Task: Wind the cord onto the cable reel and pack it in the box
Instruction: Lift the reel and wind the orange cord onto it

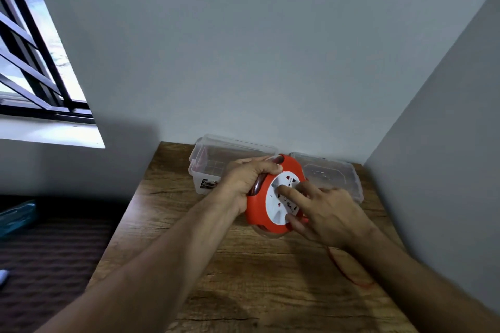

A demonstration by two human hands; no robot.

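— What sort of place is this?
— A home, a plain bedroom corner by the look of it. Bare grey walls point(243, 48) meet just behind the held reel, above a small wood-grain table point(243, 278).
— Anything else domestic?
— A barred window point(35, 57) up to the left of the grip, and a dark quilted mattress point(54, 246) below it.

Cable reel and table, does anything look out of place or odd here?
Nothing looks damaged or spilled. A loose stretch of orange cord trails across the table, not yet wound onto the cable reel held by the left hand.
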